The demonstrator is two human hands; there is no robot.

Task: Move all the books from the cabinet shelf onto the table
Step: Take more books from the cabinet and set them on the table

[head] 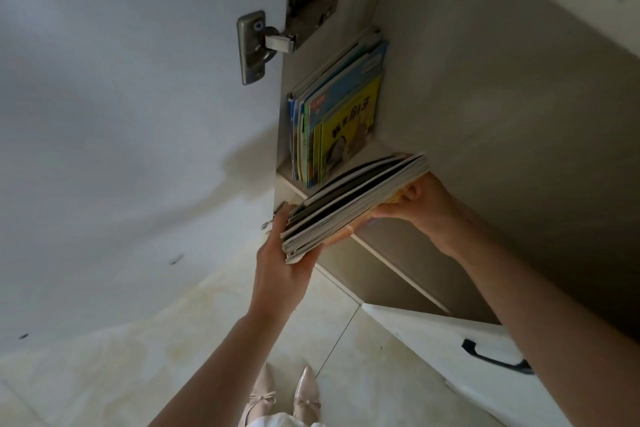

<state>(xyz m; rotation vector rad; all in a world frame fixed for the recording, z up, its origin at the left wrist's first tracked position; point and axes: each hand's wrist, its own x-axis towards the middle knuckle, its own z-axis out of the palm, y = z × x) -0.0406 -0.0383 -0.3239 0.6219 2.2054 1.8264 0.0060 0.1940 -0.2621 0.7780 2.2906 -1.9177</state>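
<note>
A stack of several thin books (349, 204) is held between both hands in front of the cabinet shelf (294, 184). My left hand (280, 253) grips its near lower end, and my right hand (415, 204) holds the far end from underneath. Another group of thin colourful books (341, 114), one with a yellow cover, stands upright on the shelf, leaning against the cabinet's left wall. No table is in view.
The open white cabinet door (121, 114) fills the left, with a metal hinge (277, 35) near the top. A lower white door with a black handle (495, 357) stands open at the bottom right. Pale floor tiles and my shoes (287, 395) are below.
</note>
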